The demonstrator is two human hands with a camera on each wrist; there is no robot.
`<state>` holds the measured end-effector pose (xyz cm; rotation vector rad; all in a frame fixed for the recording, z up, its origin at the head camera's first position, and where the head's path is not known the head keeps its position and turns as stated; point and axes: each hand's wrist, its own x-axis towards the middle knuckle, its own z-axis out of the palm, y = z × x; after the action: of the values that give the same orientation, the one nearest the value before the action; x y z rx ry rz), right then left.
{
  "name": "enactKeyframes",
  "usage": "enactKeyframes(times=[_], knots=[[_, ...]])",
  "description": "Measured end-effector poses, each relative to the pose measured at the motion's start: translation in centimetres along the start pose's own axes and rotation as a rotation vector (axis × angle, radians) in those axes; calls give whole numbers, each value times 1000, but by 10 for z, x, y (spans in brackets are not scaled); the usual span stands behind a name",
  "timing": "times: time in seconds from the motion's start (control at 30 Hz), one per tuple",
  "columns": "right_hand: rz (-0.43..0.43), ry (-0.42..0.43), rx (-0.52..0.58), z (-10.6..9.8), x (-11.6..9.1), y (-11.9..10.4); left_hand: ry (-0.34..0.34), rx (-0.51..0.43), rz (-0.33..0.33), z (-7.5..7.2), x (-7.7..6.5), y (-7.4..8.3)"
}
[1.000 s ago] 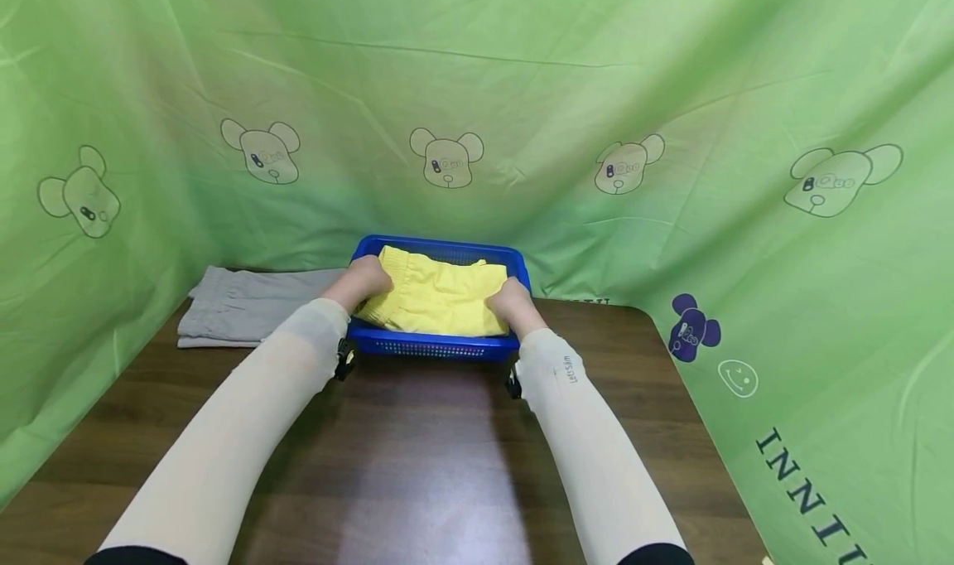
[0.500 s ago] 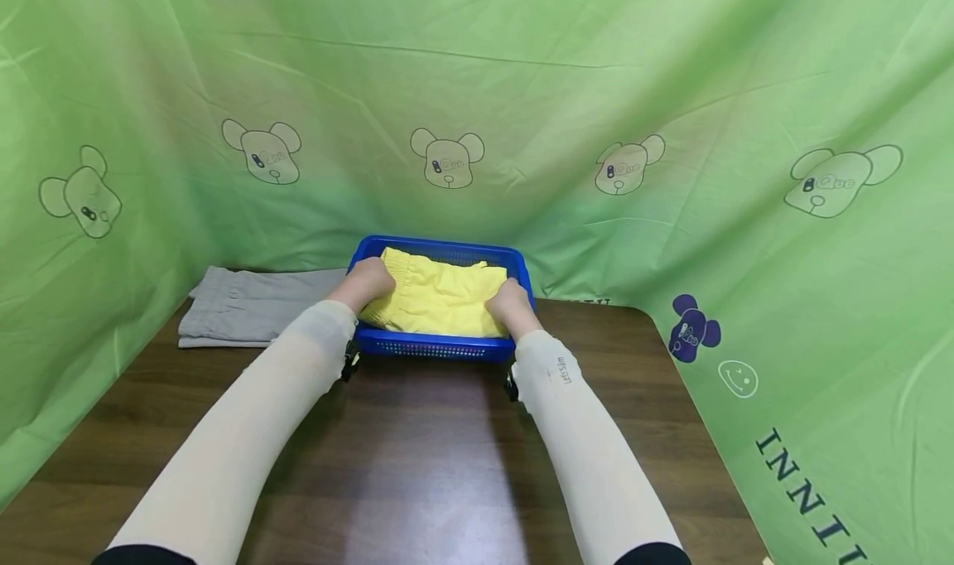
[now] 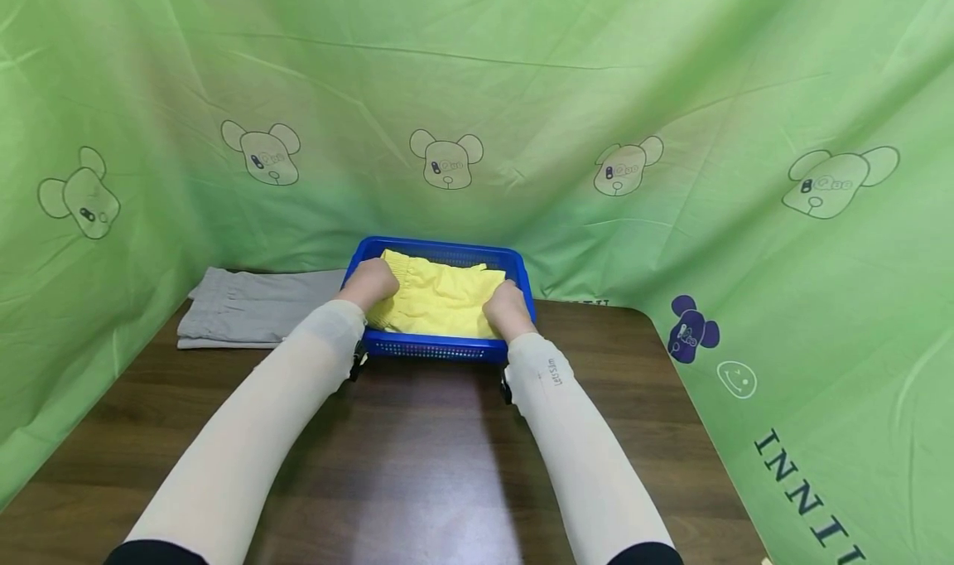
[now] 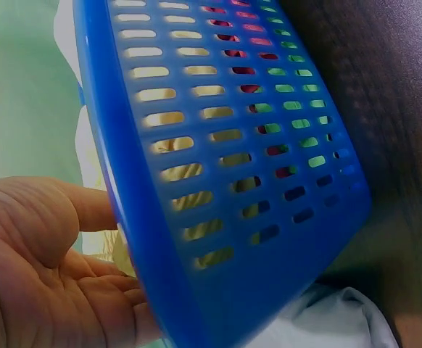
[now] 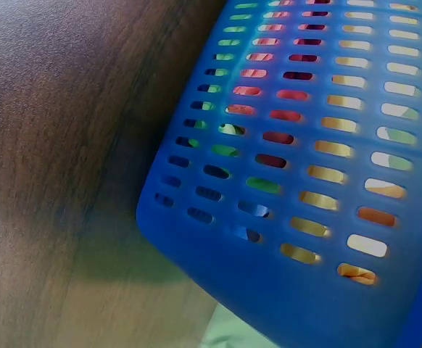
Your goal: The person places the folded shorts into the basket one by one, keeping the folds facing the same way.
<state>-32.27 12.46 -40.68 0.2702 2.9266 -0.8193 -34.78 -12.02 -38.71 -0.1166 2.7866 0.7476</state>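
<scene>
1. Garment, yellow (image 3: 440,300), folded flat with one gathered edge: lying inside the blue basket (image 3: 436,348), between my two hands.
2. Left hand (image 3: 370,282), mine: reaching over the basket's left rim; thumb and curled fingers are gripping the garment's left end, yellow cloth showing between them in the left wrist view.
3. Right hand (image 3: 509,308), mine: curling at the opposite end and gripping the yellow cloth there, fingertips hidden from the head view.
4. Basket, slotted plastic: standing on the brown wood-grain worktop (image 3: 417,449), near its far edge; red fabric (image 5: 286,115) and green fabric (image 5: 262,185) are showing through the slots, below the yellow.
5. Garment, grey (image 3: 253,308), folded: lying left of the basket, partly hidden behind my left arm.
6. Sleeves, pale (image 3: 592,441): covering both my forearms.
7. Curtain, green (image 3: 522,68), printed with bear heads: hanging behind and at both sides.
</scene>
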Motion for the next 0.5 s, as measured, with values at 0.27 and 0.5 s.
enactKeyframes(times=[0.27,0.5], knots=[[-14,23,-7,2,-1,0,17,3,-32,0,-6,5],[-6,42,-52,4,0,-3,26,31,-56,2,-6,7]])
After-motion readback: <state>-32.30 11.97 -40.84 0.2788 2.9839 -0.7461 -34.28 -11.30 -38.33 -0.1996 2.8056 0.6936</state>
